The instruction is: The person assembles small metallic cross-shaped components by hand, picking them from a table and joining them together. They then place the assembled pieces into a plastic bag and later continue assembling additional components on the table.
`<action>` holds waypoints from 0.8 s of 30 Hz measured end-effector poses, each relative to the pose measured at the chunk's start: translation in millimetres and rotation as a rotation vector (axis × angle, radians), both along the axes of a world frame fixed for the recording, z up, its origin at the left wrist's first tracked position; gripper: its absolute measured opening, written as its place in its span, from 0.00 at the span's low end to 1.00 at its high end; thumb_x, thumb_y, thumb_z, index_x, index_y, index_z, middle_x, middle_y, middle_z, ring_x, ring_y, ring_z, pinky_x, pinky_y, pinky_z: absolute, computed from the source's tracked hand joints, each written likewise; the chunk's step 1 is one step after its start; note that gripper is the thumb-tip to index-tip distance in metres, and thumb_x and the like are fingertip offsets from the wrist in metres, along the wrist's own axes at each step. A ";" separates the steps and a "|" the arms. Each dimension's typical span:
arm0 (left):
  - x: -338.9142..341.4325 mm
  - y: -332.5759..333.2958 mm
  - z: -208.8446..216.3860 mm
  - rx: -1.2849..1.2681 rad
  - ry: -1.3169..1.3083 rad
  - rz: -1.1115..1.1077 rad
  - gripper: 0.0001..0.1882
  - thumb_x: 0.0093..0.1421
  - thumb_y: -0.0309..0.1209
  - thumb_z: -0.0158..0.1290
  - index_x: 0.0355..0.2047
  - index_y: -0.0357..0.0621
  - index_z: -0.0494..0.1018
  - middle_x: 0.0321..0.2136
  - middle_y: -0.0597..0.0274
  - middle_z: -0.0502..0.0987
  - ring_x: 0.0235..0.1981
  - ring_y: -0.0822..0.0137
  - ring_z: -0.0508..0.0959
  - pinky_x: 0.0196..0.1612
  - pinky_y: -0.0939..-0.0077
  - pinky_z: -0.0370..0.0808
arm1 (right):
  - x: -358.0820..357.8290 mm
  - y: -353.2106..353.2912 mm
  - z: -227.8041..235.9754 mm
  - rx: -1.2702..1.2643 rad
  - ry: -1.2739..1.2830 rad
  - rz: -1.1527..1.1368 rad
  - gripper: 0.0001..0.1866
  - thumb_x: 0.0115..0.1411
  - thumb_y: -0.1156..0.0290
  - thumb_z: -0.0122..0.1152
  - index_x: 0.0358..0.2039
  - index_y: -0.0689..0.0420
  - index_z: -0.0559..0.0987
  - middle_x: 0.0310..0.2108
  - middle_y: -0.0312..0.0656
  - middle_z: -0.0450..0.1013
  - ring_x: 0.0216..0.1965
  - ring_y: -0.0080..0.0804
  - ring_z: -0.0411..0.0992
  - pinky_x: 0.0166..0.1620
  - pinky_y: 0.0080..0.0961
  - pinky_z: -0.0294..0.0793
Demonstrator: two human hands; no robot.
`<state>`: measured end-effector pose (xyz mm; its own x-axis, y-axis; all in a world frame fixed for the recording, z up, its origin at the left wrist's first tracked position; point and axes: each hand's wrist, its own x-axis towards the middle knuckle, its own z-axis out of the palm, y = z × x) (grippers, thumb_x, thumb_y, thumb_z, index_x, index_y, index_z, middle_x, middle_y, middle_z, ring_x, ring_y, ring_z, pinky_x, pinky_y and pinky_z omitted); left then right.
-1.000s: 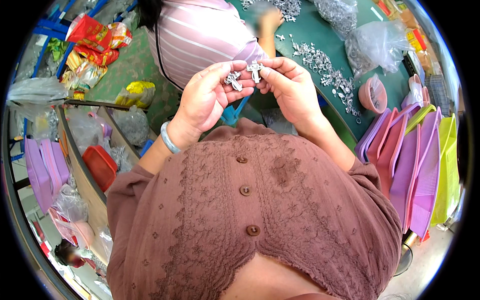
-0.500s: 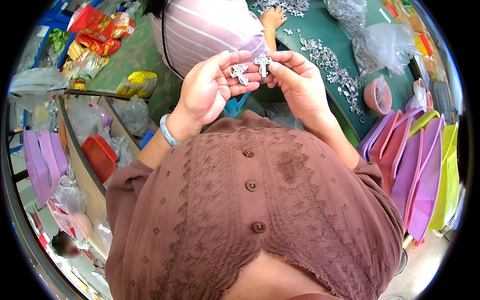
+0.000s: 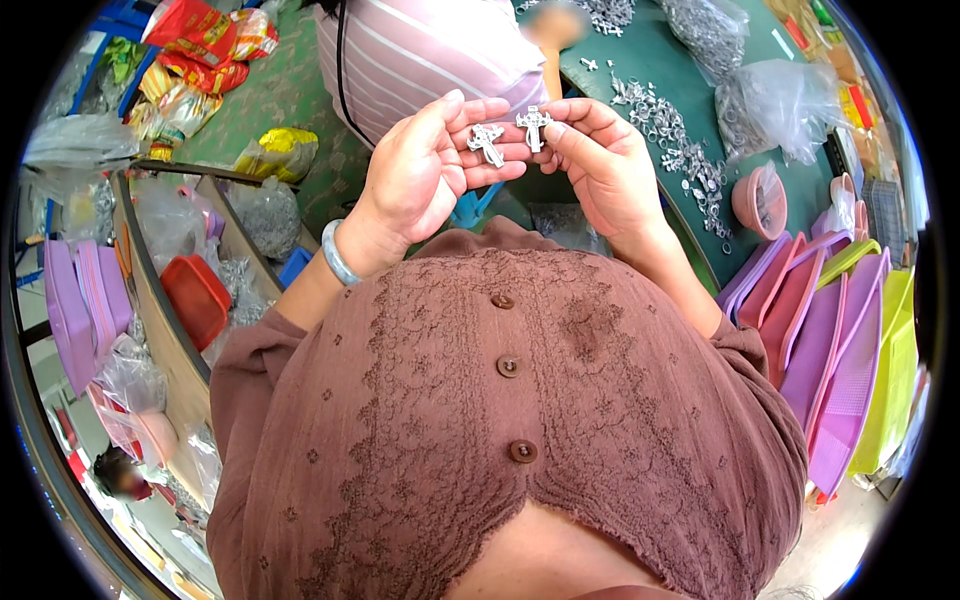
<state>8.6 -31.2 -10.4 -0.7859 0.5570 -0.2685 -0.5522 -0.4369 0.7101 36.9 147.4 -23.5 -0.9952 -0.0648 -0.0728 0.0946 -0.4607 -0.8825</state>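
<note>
A silver cross pendant (image 3: 486, 145) lies on the outstretched fingers of my left hand (image 3: 415, 180), which is palm up with the thumb raised. My right hand (image 3: 610, 175) pinches a second silver cross pendant (image 3: 534, 127) upright between thumb and fingers. The two crosses are held side by side, a little apart, in front of my chest. Both have an ornate raised front with a paler centre. My left fingertips come close to the right hand's fingers behind the second cross; whether they touch I cannot tell.
Loose silver metal pieces (image 3: 690, 165) lie along the green table (image 3: 620, 70) at the right. Clear plastic bags (image 3: 780, 105), a pink cup (image 3: 758, 203) and stacked purple trays (image 3: 840, 370) stand there. A co-worker's striped sleeve (image 3: 440, 55) is just ahead. A red tray (image 3: 195, 300) sits at left.
Both hands and crosses sit slightly farther right in the picture, along with the surroundings. The grip on each cross looks the same.
</note>
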 end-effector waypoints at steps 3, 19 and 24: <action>-0.1 -0.7 -0.2 -0.001 -0.006 -0.004 0.26 0.62 0.42 0.31 0.48 0.28 0.60 0.41 0.44 0.70 0.41 0.55 0.73 0.46 0.63 0.70 | -0.6 -0.5 -0.4 -0.005 -0.003 0.007 0.07 0.53 0.76 0.55 0.33 0.64 0.72 0.24 0.38 0.71 0.24 0.19 0.68 0.29 0.15 0.67; 2.0 1.2 -1.1 -0.027 0.001 -0.002 0.26 0.62 0.42 0.30 0.47 0.28 0.60 0.40 0.44 0.70 0.41 0.55 0.73 0.46 0.63 0.71 | 1.1 1.8 -1.4 -0.006 -0.023 0.018 0.07 0.53 0.76 0.54 0.33 0.64 0.72 0.24 0.37 0.71 0.24 0.18 0.68 0.29 0.13 0.67; 3.4 5.8 1.9 -0.018 -0.033 0.037 0.24 0.62 0.40 0.31 0.44 0.26 0.61 0.35 0.46 0.72 0.36 0.58 0.75 0.41 0.66 0.74 | 2.2 2.8 -1.3 -0.023 -0.019 0.025 0.07 0.54 0.76 0.53 0.33 0.63 0.72 0.24 0.37 0.70 0.24 0.17 0.67 0.29 0.12 0.68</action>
<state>12.0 -25.5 -8.5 -0.7963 0.5224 -0.3048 -0.5594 -0.4445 0.6997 39.1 150.2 -24.9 -0.9917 -0.0916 -0.0897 0.1228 -0.4779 -0.8698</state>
